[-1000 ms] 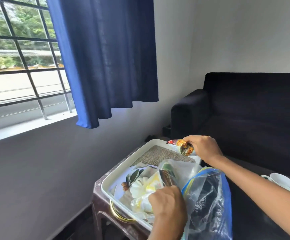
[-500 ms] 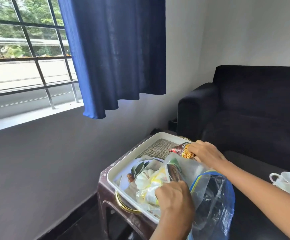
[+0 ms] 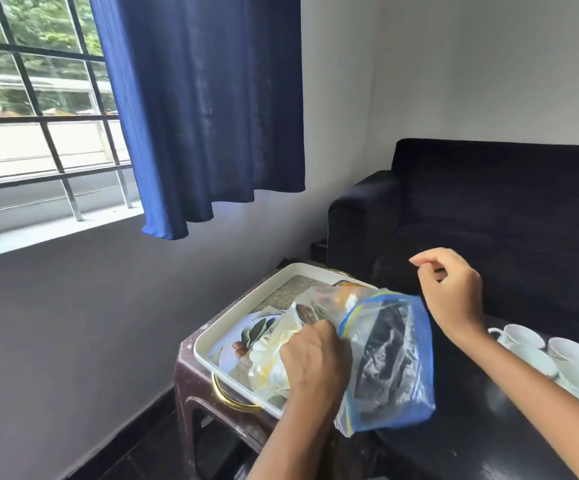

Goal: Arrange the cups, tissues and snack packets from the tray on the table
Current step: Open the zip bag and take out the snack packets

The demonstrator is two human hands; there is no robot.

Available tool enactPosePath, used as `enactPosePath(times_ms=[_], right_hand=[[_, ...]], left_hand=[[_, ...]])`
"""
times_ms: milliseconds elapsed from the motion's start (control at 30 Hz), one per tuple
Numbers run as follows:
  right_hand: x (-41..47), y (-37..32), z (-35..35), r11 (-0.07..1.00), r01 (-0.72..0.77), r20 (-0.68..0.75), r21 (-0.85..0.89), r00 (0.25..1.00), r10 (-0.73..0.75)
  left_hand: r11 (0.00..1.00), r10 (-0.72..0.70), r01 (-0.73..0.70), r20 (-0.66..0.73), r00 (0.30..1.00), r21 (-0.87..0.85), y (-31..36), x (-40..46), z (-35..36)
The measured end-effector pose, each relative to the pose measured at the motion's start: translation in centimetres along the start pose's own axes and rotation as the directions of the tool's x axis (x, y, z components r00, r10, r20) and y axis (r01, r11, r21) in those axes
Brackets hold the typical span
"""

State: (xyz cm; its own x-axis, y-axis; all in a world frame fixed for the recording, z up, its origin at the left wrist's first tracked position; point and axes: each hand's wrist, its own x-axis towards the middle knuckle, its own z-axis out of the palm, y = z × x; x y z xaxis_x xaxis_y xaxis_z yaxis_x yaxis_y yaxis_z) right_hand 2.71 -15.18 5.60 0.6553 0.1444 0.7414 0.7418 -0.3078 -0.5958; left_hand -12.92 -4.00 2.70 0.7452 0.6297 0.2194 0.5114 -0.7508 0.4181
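One camera, worn on the person's head, looks forward and down over both forearms at the tray (image 3: 246,308) close below, with window (image 3: 38,116) left and sofa (image 3: 488,209) right beyond.

The left hand (image 3: 310,362) is seen back-up at lower centre, its fingers curled downward and closed in a grip on crumpled clear plastic; the bare left forearm is extended up from the bottom edge. The right hand (image 3: 454,292) is held raised in the air and apart from the left, wrist bent, fingers loosely curled with thumb and forefinger near each other, nothing being held; its forearm is extended in from the lower right
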Motion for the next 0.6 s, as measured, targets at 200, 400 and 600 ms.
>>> enactPosePath(times_ms=[200, 400, 600], right_hand=[[-6.2, -5.2, -1.8, 0.99, 0.117, 0.131, 0.079, 0.983, -0.127], [-8.5, -6.6, 1.2, 0.99, -0.139, 0.549, -0.018, 0.826, 0.126], [-6.3, -7.7, 5.7, 0.983, -0.151, 0.748, -0.105, 0.64, 0.178]], left_hand=[[0.991, -0.062, 0.03, -0.242, 0.968, -0.132, 0.6, 0.4, -1.4], [0.954, -0.09, -0.02, -0.348, 0.933, -0.3, 0.5, 0.4, -2.0], [0.852, -0.252, -0.023, -0.447, 0.858, -0.524, 0.0, 0.2, -2.9]])
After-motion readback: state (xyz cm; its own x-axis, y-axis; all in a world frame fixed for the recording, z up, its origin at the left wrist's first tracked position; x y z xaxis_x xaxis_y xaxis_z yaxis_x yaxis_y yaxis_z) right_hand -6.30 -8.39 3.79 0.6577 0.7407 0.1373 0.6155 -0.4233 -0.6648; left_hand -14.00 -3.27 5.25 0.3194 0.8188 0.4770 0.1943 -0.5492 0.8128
